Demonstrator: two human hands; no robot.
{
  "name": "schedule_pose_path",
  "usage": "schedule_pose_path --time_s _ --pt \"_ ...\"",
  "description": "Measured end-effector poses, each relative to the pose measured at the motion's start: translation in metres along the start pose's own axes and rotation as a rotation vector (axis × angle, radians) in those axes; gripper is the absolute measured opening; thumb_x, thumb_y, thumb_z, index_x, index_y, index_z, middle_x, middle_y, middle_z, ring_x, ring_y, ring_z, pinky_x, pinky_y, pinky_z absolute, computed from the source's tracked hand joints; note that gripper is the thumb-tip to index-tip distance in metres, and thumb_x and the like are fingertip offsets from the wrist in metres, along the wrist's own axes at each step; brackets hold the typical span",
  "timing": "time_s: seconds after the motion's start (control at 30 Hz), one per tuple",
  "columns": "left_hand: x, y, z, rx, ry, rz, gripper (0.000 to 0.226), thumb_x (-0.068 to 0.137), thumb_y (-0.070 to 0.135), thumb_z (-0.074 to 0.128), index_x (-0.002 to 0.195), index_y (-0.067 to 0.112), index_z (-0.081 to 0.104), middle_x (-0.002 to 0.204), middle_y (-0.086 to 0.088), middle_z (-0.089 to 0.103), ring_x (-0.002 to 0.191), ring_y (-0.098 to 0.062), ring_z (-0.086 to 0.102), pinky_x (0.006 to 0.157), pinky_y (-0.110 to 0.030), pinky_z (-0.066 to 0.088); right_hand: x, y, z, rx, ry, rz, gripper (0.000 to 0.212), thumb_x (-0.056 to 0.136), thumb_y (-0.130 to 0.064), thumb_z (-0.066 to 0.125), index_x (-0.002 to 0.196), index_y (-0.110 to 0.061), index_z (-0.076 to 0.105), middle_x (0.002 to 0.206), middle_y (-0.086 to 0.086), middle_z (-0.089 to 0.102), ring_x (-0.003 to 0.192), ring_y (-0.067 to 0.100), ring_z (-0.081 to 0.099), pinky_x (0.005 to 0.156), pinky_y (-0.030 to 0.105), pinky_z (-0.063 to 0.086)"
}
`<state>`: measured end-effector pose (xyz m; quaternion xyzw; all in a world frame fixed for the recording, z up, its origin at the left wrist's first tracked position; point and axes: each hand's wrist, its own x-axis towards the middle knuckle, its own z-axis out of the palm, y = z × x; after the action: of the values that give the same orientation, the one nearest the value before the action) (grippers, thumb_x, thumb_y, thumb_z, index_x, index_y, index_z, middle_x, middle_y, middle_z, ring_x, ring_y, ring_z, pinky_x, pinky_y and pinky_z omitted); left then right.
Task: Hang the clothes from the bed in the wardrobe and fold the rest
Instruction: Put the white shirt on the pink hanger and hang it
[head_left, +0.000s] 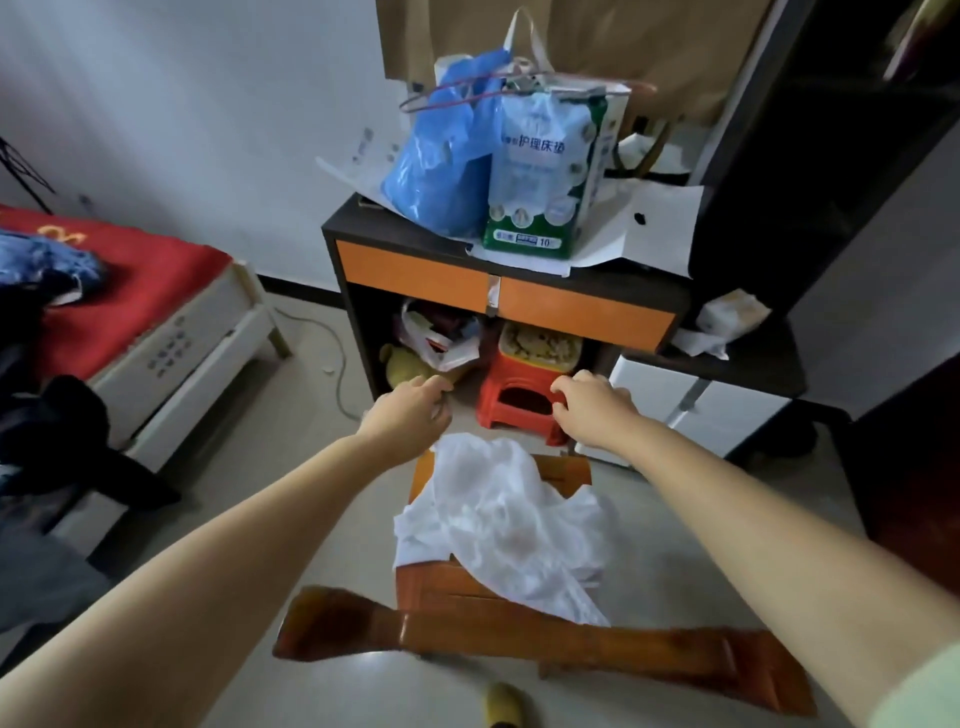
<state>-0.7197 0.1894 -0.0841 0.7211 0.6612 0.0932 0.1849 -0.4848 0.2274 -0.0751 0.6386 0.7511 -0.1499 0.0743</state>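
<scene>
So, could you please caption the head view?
Both hands reach out, empty, above a white garment on a wooden chair.

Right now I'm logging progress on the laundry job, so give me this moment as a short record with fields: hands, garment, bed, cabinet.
left hand: stretched forward, fingers loosely curled, holds nothing
right hand: stretched forward, fingers loosely curled, holds nothing
white garment: crumpled on the wooden chair, below both hands
bed: at left, red cover, dark clothes heaped on it, not yet hung
cabinet: ahead, orange drawers, blue bag on top, red stool underneath
wardrobe: dark, at right
</scene>
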Motion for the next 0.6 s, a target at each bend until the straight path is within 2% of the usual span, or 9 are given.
schedule_pose_path --time_s 0.2,0.4,0.6 --pt "0.034 0.018 0.01 0.079 -0.094 -0.022 0.038 0.097 0.032 0.044 0.133 0.021 0.045 0.123 -0.005 0.053 0.109 -0.027 0.054 0.088 -0.041 0.047 0.034 0.018 0.009 0.029 -0.065 -0.03 0.037 0.099 -0.03 0.034 0.133 -0.022 0.046 0.135 0.009 0.042 0.123 0.03 0.04 0.099 0.046 0.036" --pt "0.035 0.044 0.021 0.192 -0.163 0.051 0.034 0.097 0.033 0.042 0.128 0.021 0.047 0.118 -0.007 0.053 0.107 -0.029 0.053 0.084 -0.037 0.043 0.022 0.048 0.035 0.062 -0.088 -0.009 0.037 0.1 -0.029 0.033 0.134 -0.022 0.044 0.133 0.008 0.042 0.121 0.029 0.042 0.098 0.045 0.037" --pt "0.03 0.078 0.034 0.208 -0.211 0.003 0.039 0.096 0.034 0.043 0.133 0.023 0.046 0.126 -0.004 0.053 0.107 -0.027 0.056 0.089 -0.043 0.049 0.022 0.084 0.057 0.054 -0.188 -0.023 0.038 0.098 -0.021 0.029 0.132 -0.022 0.045 0.139 0.008 0.04 0.124 0.03 0.041 0.102 0.044 0.034"
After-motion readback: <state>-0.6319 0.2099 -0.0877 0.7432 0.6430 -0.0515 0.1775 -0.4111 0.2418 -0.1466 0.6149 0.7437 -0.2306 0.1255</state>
